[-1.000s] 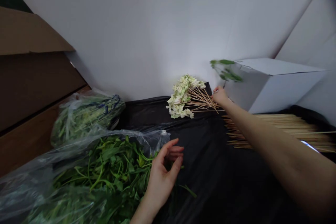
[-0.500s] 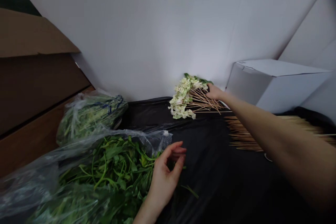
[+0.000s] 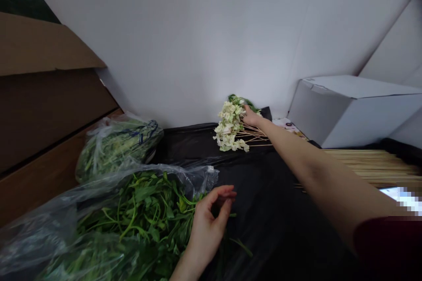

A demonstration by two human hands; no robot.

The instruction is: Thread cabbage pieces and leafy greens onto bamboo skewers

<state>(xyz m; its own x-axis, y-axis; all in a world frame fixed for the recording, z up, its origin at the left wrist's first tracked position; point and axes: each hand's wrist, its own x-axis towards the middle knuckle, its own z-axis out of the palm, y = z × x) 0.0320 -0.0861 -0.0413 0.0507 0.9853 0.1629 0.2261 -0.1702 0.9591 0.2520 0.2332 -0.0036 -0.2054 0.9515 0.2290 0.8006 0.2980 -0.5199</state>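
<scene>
My left hand (image 3: 211, 217) hovers at the right edge of a heap of leafy greens (image 3: 148, 210) lying in an open clear plastic bag. Its fingers curve loosely, with a gap to the thumb and nothing visible between them. My right hand (image 3: 252, 117) reaches far forward onto a pile of skewered pale cabbage leaves (image 3: 229, 129). Its fingers are bent down at the pile's upper side, and what they grip is hidden. Bare ends of wooden skewers (image 3: 253, 134) stick out rightward beneath the right hand. Darker green leaves (image 3: 235, 98) lie along the back of the pile.
A second bag of greens (image 3: 118, 145) sits at the left, beside a brown cardboard box (image 3: 49, 109). A white box (image 3: 349, 109) stands at the right by the wall. Many bare wooden sticks (image 3: 372, 162) lie beyond my right forearm. Black plastic sheet (image 3: 257, 189) covers the surface.
My right hand has moved left across the pile, from above the bare skewers to the cabbage leaves. The left hand stays nearly where it was. The view has shifted slightly.
</scene>
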